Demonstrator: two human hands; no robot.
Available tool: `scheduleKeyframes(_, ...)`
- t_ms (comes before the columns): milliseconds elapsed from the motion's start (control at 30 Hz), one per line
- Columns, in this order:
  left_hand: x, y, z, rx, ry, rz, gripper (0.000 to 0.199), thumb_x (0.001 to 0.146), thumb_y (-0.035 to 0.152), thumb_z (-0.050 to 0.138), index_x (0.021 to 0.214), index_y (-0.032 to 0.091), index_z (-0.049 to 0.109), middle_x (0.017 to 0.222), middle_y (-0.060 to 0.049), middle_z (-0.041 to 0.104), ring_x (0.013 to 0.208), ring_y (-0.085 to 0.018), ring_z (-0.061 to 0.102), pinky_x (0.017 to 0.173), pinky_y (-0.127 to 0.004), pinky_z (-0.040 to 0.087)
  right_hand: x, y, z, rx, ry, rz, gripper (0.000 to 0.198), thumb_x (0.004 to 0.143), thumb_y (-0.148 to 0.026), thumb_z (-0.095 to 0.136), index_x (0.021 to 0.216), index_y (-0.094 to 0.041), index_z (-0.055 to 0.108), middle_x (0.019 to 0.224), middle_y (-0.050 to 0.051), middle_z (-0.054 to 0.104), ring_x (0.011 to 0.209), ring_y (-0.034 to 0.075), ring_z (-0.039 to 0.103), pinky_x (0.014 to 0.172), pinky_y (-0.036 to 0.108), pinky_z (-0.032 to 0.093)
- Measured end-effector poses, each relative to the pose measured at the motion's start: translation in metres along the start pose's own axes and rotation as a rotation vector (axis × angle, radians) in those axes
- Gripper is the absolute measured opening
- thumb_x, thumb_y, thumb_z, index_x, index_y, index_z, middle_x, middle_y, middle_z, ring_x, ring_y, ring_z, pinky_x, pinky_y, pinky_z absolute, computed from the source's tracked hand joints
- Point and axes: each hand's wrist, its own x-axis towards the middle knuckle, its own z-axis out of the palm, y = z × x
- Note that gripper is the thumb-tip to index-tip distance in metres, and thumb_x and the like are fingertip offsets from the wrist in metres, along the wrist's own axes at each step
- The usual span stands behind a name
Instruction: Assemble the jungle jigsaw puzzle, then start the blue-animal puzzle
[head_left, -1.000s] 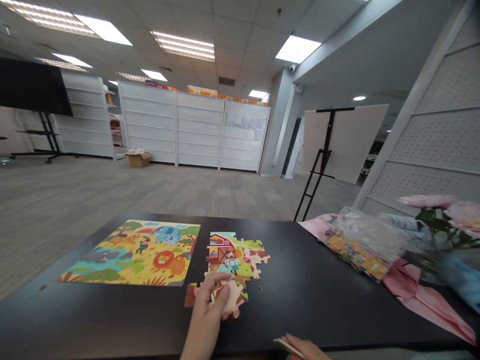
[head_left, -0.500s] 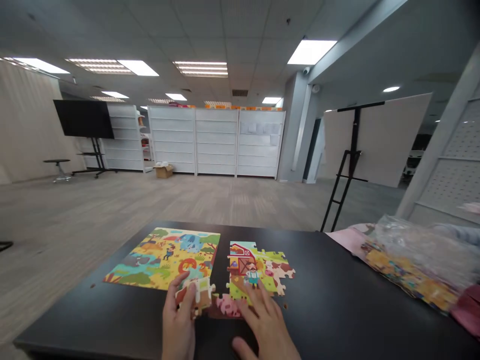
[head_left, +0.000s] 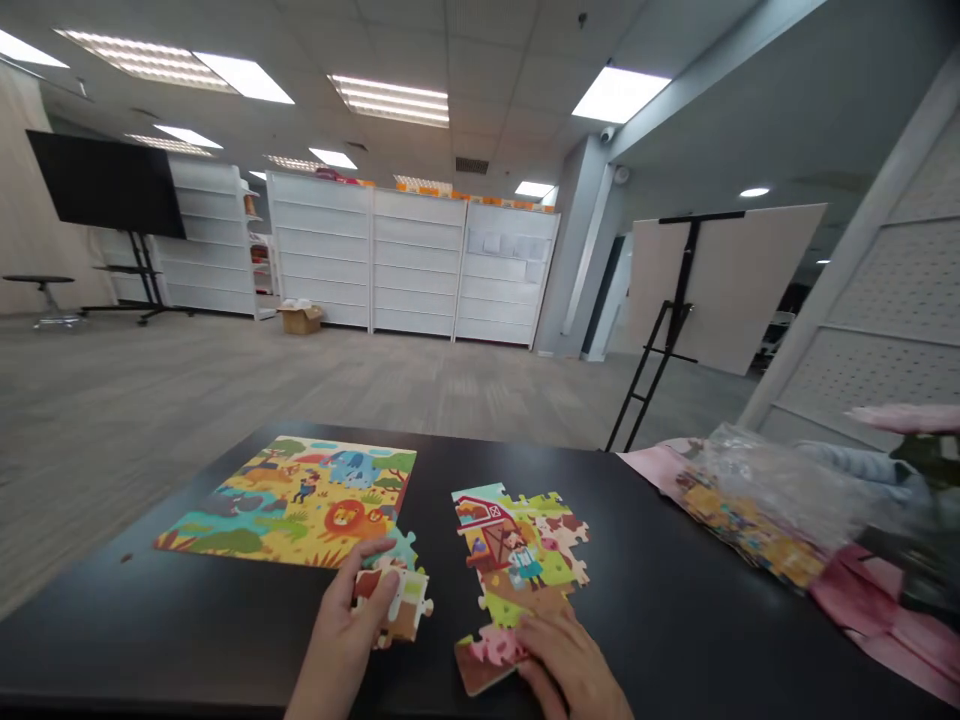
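My left hand [head_left: 349, 618] pinches a small bunch of jigsaw puzzle pieces [head_left: 405, 603], the front one brown, white and green, with a pale blue one behind. A partly joined farm puzzle [head_left: 517, 545] lies on the table, showing a red barn, a farmer and a cow. At its near end is a puzzle piece with pink pigs [head_left: 489, 650], set at an angle. Over its right side, my right hand [head_left: 564, 650] is closed, the thumb at the near edge and fingers on top. Those fingers cover the joint in part.
A joined safari puzzle [head_left: 292, 500] with lions and elephants lies on the black table [head_left: 247, 620] at left. To the right are a clear plastic bag [head_left: 795, 490], patterned pieces [head_left: 750, 525] and pink wrapping [head_left: 877, 610]. Beyond the table stands an easel [head_left: 667, 310].
The view has swung right. My right hand has gone from spread over the farm puzzle to closed on the pig piece. The farm puzzle is turned slightly; my left hand still holds its pieces.
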Motion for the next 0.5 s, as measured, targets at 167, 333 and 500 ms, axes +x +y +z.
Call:
scheduleKeyframes(167,-0.004,0.005,0.007,0.05,0.001,0.031,0.056,0.07,0.057,0.079,0.108,0.02,0.064,0.071,0.0,0.07,0.061,-0.02,0.069,0.057,-0.025,0.055,0.03,-0.005,-0.003,0.001,0.004,0.19,0.023,0.098,-0.021,0.048,0.107,-0.026,0.069,0.101,0.003,0.077,0.092,0.021,0.073,0.081,0.031,0.06)
scheduleKeyframes(333,-0.006,0.005,0.013,0.084,-0.013,0.062,0.057,0.067,0.062,0.079,0.103,0.019,0.067,0.07,-0.001,0.07,0.06,-0.023,0.069,0.055,-0.027,0.055,0.057,-0.004,-0.002,0.051,0.075,0.305,0.029,0.1,-0.022,0.039,0.097,-0.024,0.067,0.089,0.005,0.074,0.081,0.022,0.071,0.075,0.034,0.059)
scheduleKeyframes(500,-0.005,0.0,0.008,0.234,-0.061,0.149,0.053,0.074,0.063,0.072,0.104,0.02,0.069,0.073,-0.003,0.071,0.066,-0.022,0.068,0.064,-0.027,0.054,0.053,-0.005,-0.002,0.158,0.162,0.4,0.026,0.101,-0.032,0.043,0.097,-0.022,0.067,0.09,0.006,0.075,0.081,0.02,0.072,0.073,0.028,0.058)
